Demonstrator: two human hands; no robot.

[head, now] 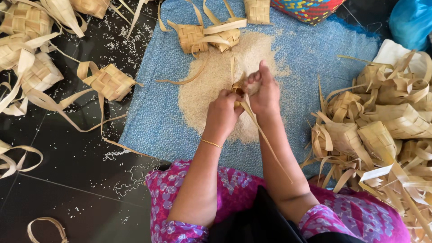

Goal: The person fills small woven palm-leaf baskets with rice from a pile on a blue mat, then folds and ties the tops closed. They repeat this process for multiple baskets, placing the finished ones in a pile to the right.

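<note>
I saw the left hand (223, 110) gripping a woven leaf pouch (238, 90) over the rice heap (211, 85) on the blue cloth (153, 112), the right hand (264, 92) cupped closed above its opening.

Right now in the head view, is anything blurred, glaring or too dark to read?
Head view: even, soft light, no harsh shadows; faint sheen on the dark floor; the left hand, right hand and woven pouch they hold are slightly soft; rice pile and blue cloth read clearly.
</note>
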